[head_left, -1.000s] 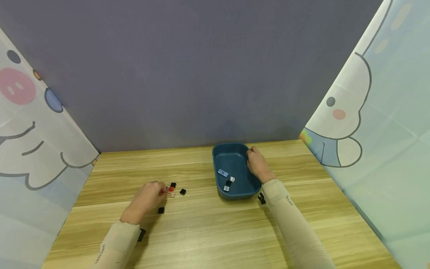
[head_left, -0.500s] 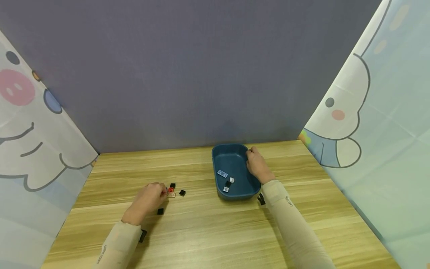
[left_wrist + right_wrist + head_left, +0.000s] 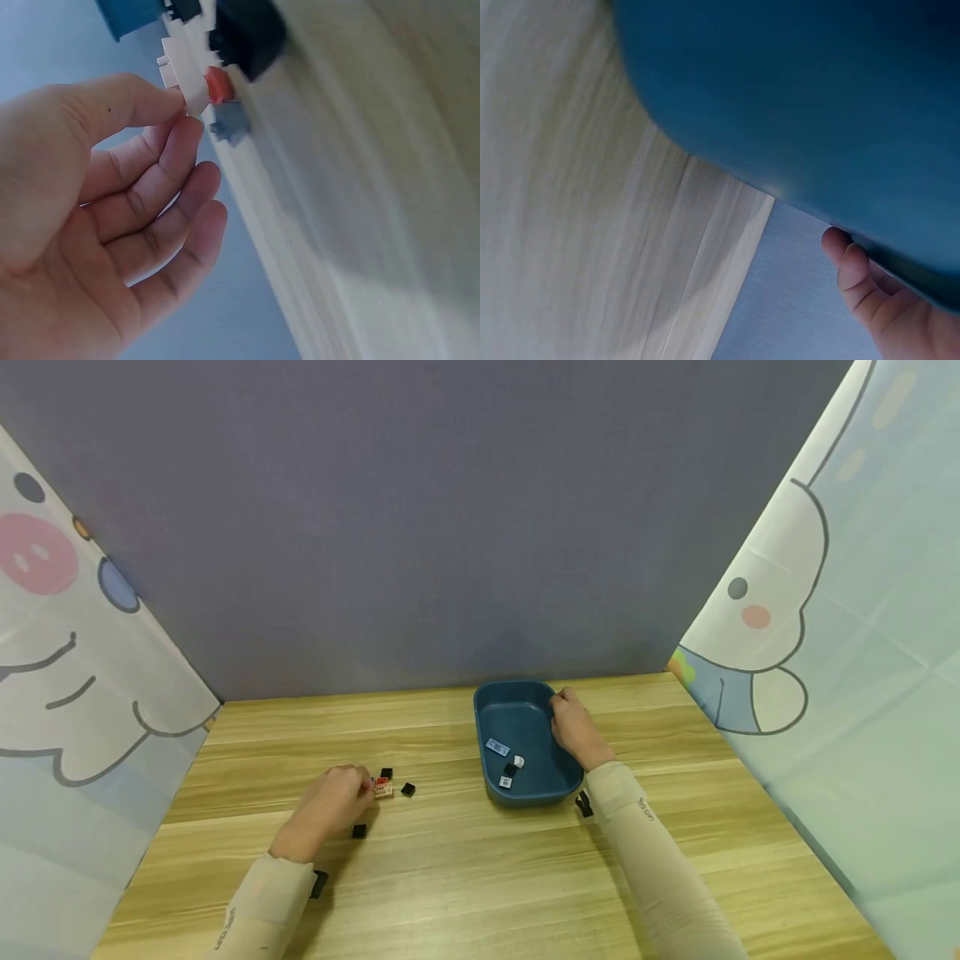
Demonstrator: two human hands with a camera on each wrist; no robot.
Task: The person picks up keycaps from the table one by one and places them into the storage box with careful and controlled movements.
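My left hand (image 3: 330,800) pinches a long cream keycap (image 3: 187,79) between thumb and index finger, the other fingers loosely bent below. Just beyond it lie a red keycap (image 3: 218,85) and a grey-blue keycap (image 3: 231,124). In the head view the cream piece partly covers the red one. Black keycaps (image 3: 408,789) sit around that hand. On the other side, my right hand (image 3: 574,727) grips the right rim of a dark blue plastic bin (image 3: 532,789). Inside the bin are a long light-blue keycap (image 3: 498,747), two white pieces (image 3: 506,782) and a black one (image 3: 510,770).
The wooden table (image 3: 465,877) carries everything and ends at a grey back panel (image 3: 450,543). Cartoon-printed curtains (image 3: 847,610) hang on both sides. One black keycap (image 3: 359,832) lies nearer to me, beside the left wrist.
The cream keycap has risen slightly in my left fingers and now covers more of the red one. My right hand and the bin have hardly moved.
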